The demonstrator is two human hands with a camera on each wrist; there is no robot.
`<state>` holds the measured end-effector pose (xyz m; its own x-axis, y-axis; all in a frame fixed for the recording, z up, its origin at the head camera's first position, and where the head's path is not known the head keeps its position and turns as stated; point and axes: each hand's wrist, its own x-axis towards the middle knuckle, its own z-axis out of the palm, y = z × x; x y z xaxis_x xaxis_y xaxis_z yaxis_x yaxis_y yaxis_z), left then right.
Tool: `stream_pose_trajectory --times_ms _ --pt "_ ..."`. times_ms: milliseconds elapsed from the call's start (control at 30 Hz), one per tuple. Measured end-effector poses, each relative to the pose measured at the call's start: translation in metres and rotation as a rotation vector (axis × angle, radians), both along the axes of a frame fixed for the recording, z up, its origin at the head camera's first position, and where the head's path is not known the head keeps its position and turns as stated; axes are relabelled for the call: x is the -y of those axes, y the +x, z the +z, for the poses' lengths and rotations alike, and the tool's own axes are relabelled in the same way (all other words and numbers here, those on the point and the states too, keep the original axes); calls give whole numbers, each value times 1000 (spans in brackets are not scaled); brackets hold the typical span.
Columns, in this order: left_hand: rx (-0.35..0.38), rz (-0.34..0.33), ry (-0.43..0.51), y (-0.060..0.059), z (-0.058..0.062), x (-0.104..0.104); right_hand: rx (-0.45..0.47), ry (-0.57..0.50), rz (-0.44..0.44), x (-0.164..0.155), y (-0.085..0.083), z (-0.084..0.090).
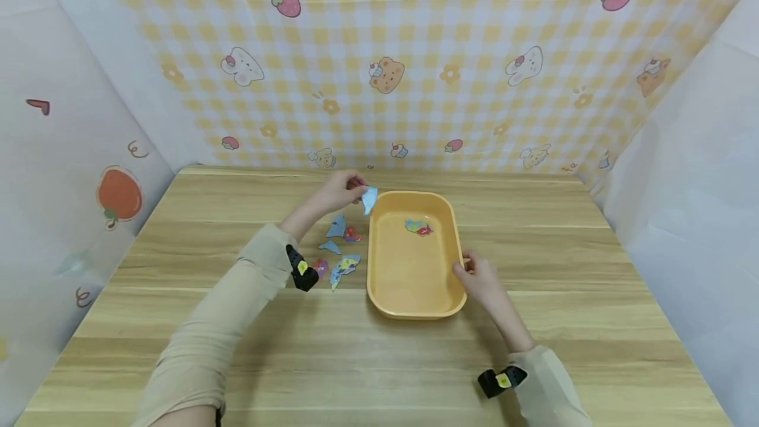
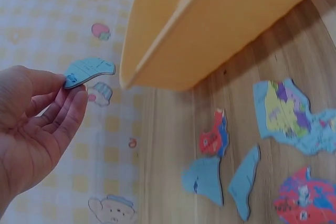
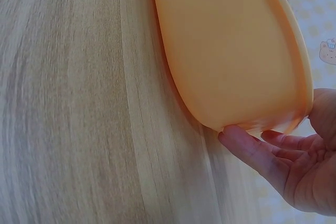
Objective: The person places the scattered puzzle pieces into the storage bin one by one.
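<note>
Between thumb and fingers, my left hand [image 1: 338, 192] pinches a light-blue map puzzle piece [image 1: 369, 199] just beside the upper left rim of an orange plastic tub [image 1: 409, 275]. In the left wrist view the held piece [image 2: 88, 71] is thin, with a curved edge. My right hand [image 1: 481, 279] holds the tub's right side, thumb at the rim; its fingers [image 3: 247, 150] lie against the wall in the right wrist view. One green, blue and red puzzle piece [image 1: 419, 227] lies inside the tub near its far end.
Several loose pieces lie on the wooden table left of the tub: a blue one [image 2: 203, 180], a narrow blue one [image 2: 244, 182], a red one [image 2: 213, 136], a yellow and purple one [image 2: 283, 111] and a pink-red one [image 2: 305, 199]. A checked cloth [image 1: 332, 84] hangs behind the table.
</note>
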<state>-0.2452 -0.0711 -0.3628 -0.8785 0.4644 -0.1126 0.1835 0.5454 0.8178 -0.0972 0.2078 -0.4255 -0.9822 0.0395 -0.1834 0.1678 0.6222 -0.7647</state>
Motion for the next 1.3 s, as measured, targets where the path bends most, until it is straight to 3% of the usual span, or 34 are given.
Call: stream_pose_trajectory --times_ms 233,300,500,600,833,1067,1300 --pt "-56 -84 -30 3 -7 -25 -6 -3 -5 0 -1 0" --pt "-84 -113 -12 0 -14 -30 -9 0 -6 0 -1 0" --pt "-82 -134 -22 -3 -22 -39 4 -5 -8 1 -1 0" --pt "-79 -128 -76 1 -19 -44 10 -8 -11 1 -1 0" --pt "-134 -185 -164 1 -23 -55 -1 -8 -17 1 -2 -1" --pt "-216 -294 -325 3 -22 -63 -12 -14 -17 2 -2 0" --pt "-277 -398 -395 4 -28 -65 -17 -2 -32 3 -1 -1"
